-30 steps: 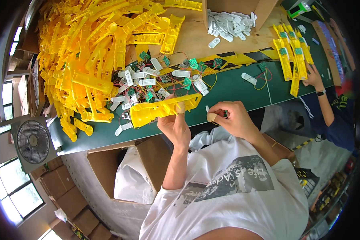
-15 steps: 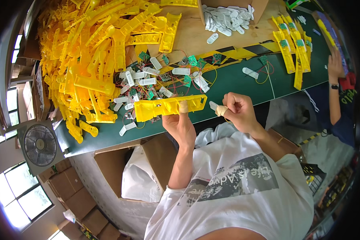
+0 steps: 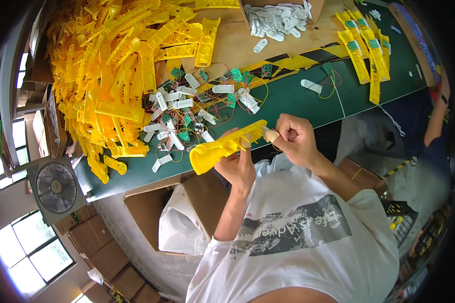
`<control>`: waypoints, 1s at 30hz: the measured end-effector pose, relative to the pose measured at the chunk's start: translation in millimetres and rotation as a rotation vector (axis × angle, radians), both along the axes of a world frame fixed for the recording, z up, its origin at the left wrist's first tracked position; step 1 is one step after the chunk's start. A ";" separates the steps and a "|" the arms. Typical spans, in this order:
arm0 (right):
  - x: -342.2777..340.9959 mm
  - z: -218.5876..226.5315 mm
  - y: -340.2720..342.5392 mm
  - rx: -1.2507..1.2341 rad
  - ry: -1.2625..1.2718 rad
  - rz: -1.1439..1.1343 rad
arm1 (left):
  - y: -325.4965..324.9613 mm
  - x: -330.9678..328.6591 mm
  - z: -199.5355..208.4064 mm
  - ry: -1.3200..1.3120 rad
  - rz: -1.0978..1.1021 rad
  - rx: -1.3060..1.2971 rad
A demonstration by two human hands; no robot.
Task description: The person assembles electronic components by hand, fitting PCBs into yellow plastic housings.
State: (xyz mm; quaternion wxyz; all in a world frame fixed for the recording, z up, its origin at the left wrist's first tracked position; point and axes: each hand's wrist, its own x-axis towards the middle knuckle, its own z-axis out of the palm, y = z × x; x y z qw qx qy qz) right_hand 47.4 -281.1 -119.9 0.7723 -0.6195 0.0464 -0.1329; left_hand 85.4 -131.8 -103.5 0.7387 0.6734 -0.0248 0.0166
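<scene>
My left hand (image 3: 239,169) grips a long yellow plastic housing (image 3: 215,150) from below, its thumb over the near edge. The housing is tilted, with its right end raised. At that end my right hand (image 3: 296,140) is closed in a pinch on a small whitish piece (image 3: 267,132), which meets or overlaps the housing's tip; whether it is inside cannot be made out. Tan wraps cover both thumbs. Just beyond the left hand lies a tangle of white oval plastic parts (image 3: 182,103), green circuit boards (image 3: 231,100) and thin wires on the green tabletop (image 3: 308,113).
A large heap of yellow housings (image 3: 101,76) covers the table's left. Several housings with boards (image 3: 374,50) lie at the right. A cardboard box (image 3: 316,10) of white parts stands at the back. Below are an open carton (image 3: 141,217) and a fan (image 3: 55,187). Another person's arm (image 3: 436,118) is at far right.
My left hand has turned the housing so its right end points up and toward my right hand. The whitish piece and the housing's end have come together. The other person's hand has moved.
</scene>
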 end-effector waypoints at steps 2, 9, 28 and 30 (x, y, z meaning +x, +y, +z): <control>-1.0 6.0 4.2 -0.031 -0.029 0.054 | 0.9 -5.6 1.6 0.010 -0.021 -0.053; -6.4 10.0 2.6 -0.155 0.089 -0.115 | -4.8 -11.8 5.9 0.148 -0.026 -0.357; -71.3 -25.6 -9.0 0.084 0.034 -0.043 | -26.0 -71.6 -33.2 -0.029 -0.197 -0.268; -69.0 -29.1 -1.2 0.020 0.037 -0.089 | -23.8 -66.3 -24.9 -0.181 -0.139 -0.248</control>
